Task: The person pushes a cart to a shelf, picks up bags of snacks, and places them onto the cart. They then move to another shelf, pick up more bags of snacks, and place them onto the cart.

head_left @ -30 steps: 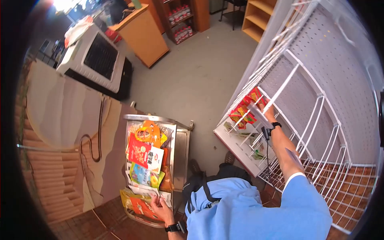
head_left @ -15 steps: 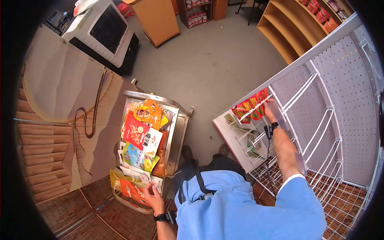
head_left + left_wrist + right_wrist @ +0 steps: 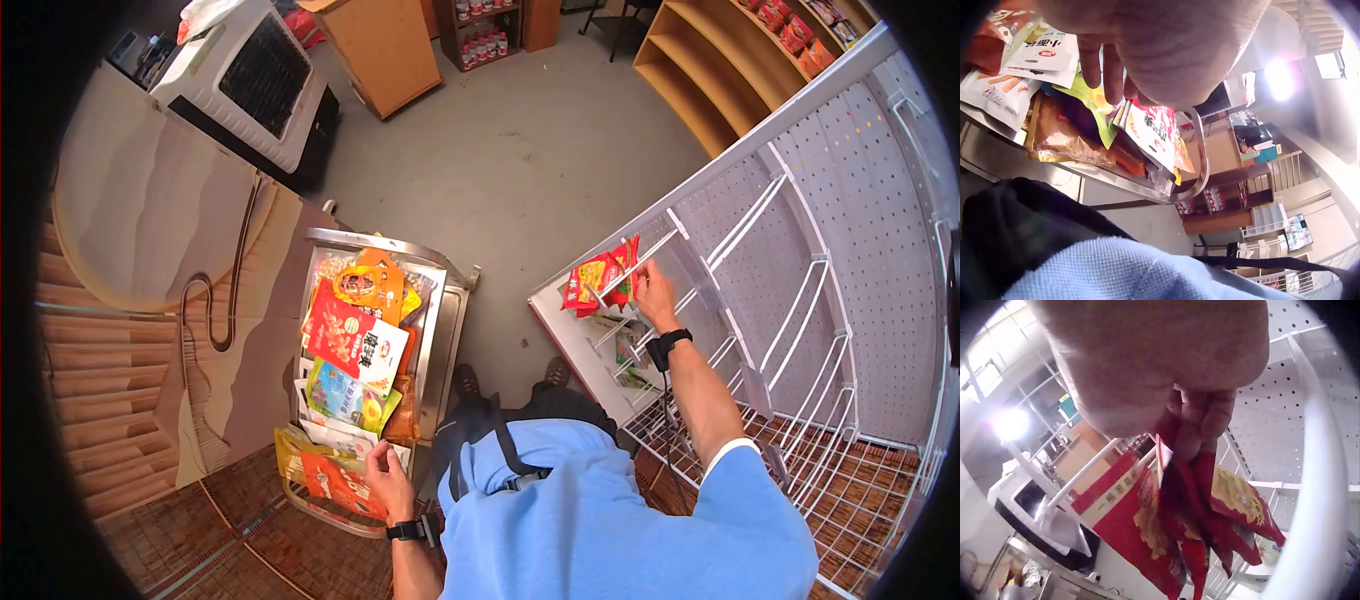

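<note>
In the head view my right hand [image 3: 656, 300] is at the white wire rack, beside a bunch of red snack packets [image 3: 603, 277] on a rack hook. The right wrist view shows its fingers [image 3: 1191, 419] curled and pinching the packets [image 3: 1125, 519] near their upper edges, the packets fanned out below. My left hand [image 3: 390, 480] hovers at the near end of a metal cart [image 3: 438, 370], fingers loosely bent and holding nothing. Close to it lie an orange-red packet [image 3: 335, 485] and white packets [image 3: 1041, 53]. Farther along the cart are a red-and-white bag [image 3: 355, 335] and a blue-green bag [image 3: 345, 392].
Green packets [image 3: 628, 345] hang on lower hooks of the rack. A wire shelf [image 3: 860, 520] spreads at lower right. An air cooler [image 3: 250, 90] stands at far left, a patterned panel [image 3: 150, 300] left of the cart. Wooden shelves [image 3: 700, 80] stand beyond the grey floor [image 3: 500, 170].
My right hand and the red packets have shifted left and outward along the hook. The left hand stays by the cart's near end. The head view has turned slightly.
</note>
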The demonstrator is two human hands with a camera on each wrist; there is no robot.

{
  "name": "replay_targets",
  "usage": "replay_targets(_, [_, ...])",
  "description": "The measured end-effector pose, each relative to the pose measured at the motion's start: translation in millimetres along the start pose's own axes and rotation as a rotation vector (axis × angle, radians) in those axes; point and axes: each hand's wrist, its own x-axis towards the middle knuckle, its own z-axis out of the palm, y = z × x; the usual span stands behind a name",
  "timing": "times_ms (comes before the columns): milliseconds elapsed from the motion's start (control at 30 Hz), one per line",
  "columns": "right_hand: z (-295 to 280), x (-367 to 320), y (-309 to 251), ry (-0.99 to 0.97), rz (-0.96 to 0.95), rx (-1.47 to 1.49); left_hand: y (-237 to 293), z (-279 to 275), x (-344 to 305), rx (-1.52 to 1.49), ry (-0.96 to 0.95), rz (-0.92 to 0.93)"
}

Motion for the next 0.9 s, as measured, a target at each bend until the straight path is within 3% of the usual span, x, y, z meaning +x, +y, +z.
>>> replay_targets(133, [1, -8, -8, -0.035, 0.058, 0.103, -1, 3, 4, -0.013, -0.03, 0.012])
replay_targets(200, [-10, -12, -33, -0.142, 0.208, 0.056, -11, 3, 6, 0.046, -0.031, 0.049])
replay_targets(300, [-5, -18, -38, -0.039, 0.11, -0.054, -7, 3, 7, 0.01, -0.04, 0.003])
replay_targets(433, [-2, -20, -48, -0.029, 0.161, -0.11, -15, 2, 9, -0.012, -0.043, 0.03])
replay_targets(500, [-7, -17, -59, -0.11, 0.296, -0.17, -18, 2, 10, 0.01, -0.043, 0.03])
replay_targets(700, [16, -5, -21, -0.036, 0.317, 0.079, -13, 2, 7, 0.017, -0.033, -0.005])
replay_targets(900, [24, -12, -13, -0.054, 0.199, -0.108, -29, 2, 3, -0.03, -0.026, 0.021])
